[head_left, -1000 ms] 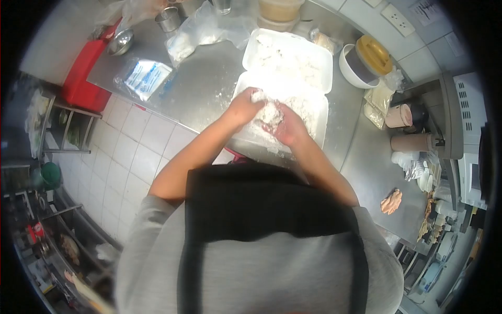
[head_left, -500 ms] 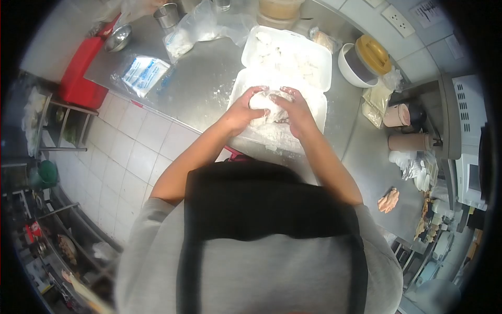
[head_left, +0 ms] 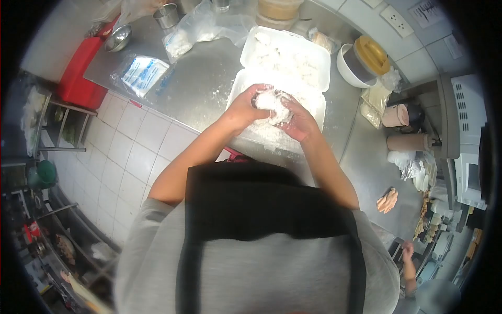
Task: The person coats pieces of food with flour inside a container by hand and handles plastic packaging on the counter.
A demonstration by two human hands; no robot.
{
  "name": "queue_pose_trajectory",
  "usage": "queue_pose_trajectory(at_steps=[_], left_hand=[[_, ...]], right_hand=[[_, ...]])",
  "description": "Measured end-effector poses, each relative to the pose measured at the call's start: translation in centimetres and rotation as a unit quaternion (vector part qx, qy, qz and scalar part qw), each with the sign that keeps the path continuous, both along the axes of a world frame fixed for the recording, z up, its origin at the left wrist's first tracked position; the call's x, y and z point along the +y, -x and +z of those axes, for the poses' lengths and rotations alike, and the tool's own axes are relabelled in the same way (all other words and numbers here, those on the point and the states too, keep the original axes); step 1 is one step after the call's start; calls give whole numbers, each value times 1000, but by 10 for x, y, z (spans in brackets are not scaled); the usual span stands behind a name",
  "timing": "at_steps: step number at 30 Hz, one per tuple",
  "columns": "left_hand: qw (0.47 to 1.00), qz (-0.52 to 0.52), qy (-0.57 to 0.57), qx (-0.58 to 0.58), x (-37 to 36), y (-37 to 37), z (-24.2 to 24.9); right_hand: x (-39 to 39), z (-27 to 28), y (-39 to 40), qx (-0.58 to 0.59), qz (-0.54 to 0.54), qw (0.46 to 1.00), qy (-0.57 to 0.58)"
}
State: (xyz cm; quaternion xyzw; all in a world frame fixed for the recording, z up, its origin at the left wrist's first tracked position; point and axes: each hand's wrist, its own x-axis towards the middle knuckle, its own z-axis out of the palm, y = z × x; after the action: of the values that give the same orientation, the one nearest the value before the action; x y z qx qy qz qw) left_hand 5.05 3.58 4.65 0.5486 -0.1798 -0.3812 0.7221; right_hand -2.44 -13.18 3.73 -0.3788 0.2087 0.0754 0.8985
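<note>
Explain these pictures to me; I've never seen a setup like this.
There is no robot here, only a person working bare-handed. Every picture comes from one camera worn on the head, looking forward and down, so the grey shirt fills the bottom. The left hand and right hand cup a powdery white lump over an open white container strewn with white powder; what the coating hides, I cannot tell. The container sits on a metal counter, with a blue-and-white packet to the left and a white bowl to the right. At the lower right, another person's hand shows.
</note>
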Motion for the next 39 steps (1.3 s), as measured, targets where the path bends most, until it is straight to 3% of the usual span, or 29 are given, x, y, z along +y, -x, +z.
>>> queue_pose_trajectory(at_steps=[2, 5, 7, 8, 11, 14, 16, 17, 19, 20, 21, 23, 25, 26, 29, 30, 32, 33, 35, 39], left_hand=[[999, -2, 27, 47, 4, -1, -5], [983, -4, 85, 162, 5, -5, -25], [973, -5, 112, 200, 4, -3, -23], [979, 7, 97, 181, 3, -2, -22], [994, 22, 38, 100, 0, 0, -11], [999, -3, -40, -17, 3, -6, -12], [992, -23, -91, -82, 4, -8, -7], [974, -17, -143, -174, 3, -8, -4], [905, -3, -242, -351, 2, -2, 18], [953, -10, -169, -251, 3, -4, 14], [985, -16, -93, -146, 4, -8, 6], [997, -20, 45, 60, 6, -16, -15], [952, -18, 160, 259, 6, -17, -43], [948, -8, 162, 273, 1, -15, -56], [957, 52, 143, 249, -8, 3, -35], [960, 14, 148, 238, -8, 0, -23], [998, -7, 23, 58, -9, -3, -8], [998, -18, -41, -33, -9, -3, -6], [999, -25, -18, -18, -9, -9, -19], [989, -18, 70, 129, -5, -5, -20]], right_hand=[[3, 0, -1, -5, 3, 994, 105], [12, 19, -3, -9, 0, 986, 166], [5, 14, -3, 16, -4, 994, 113], [3, 13, -4, 28, -6, 996, 86], [11, 22, -2, 52, -8, 982, 181], [8, 16, -3, -7, 36, 965, 259], [5, 4, -3, 27, 28, 988, 152], [3, -3, -3, 43, 23, 994, 99], [5, -17, -1, 12, 37, 999, -24], [6, -22, 1, -3, 44, 995, -86], [7, -19, 2, 0, 34, 998, -54], [10, 1, 1, 3, 15, 1000, 11], [16, 33, -5, 5, 68, 956, 287], [17, 41, -7, 7, 91, 904, 417], [9, 31, -11, 10, 51, 924, 379], [8, 25, -10, 33, 22, 954, 298], [6, 14, -5, 75, -36, 988, 130], [9, 15, -3, 50, -36, 981, 182], [16, 15, 0, 0, -34, 958, 284], [7, 15, -4, 8, -15, 983, 185]])
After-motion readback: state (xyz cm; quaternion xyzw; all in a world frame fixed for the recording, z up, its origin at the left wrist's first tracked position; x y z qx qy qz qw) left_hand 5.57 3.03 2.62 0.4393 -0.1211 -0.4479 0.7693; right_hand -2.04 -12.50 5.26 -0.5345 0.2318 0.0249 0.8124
